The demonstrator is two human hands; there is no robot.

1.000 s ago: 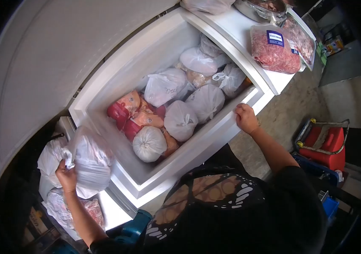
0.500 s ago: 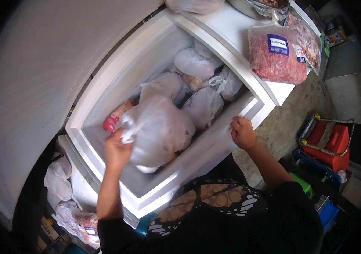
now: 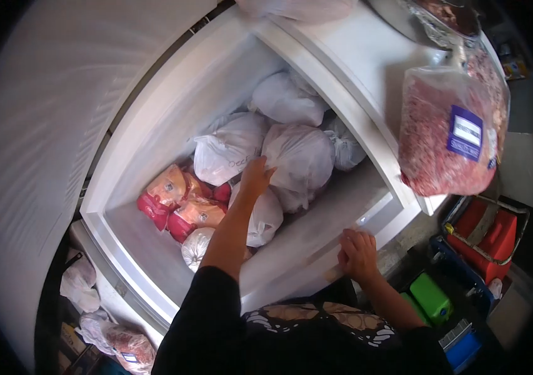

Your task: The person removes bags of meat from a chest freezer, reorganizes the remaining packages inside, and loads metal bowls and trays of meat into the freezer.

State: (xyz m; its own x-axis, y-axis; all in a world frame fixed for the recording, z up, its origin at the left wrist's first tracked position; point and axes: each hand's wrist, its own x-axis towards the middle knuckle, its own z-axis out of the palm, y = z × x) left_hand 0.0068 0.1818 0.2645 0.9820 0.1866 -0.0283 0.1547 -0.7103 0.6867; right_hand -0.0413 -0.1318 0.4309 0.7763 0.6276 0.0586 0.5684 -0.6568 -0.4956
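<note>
Inside the open chest freezer (image 3: 154, 275), my left hand (image 3: 256, 178) reaches among white plastic bags. Its fingers touch the side of a large white bag (image 3: 299, 159); whether they grip it I cannot tell. Left of that hand lies a bag with writing (image 3: 229, 150), and below it another white bag (image 3: 263, 215). Red and orange packages (image 3: 185, 200) lie at the freezer's left end, beside a round white bundle (image 3: 197, 245). My right hand (image 3: 358, 253) rests at the freezer's front rim, fingers curled, holding nothing that I can make out.
A pack of ground meat (image 3: 444, 131) and a foil-edged bowl (image 3: 397, 19) stand on the white surface at upper right. The raised lid (image 3: 72, 125) fills the left. More bags (image 3: 82, 284) sit at lower left. Red (image 3: 482, 231) and green (image 3: 430, 299) containers stand at lower right.
My left hand has carried the large white bag from the left surface into the freezer, where it now lies among the others. My right hand has shifted slightly along the front rim.
</note>
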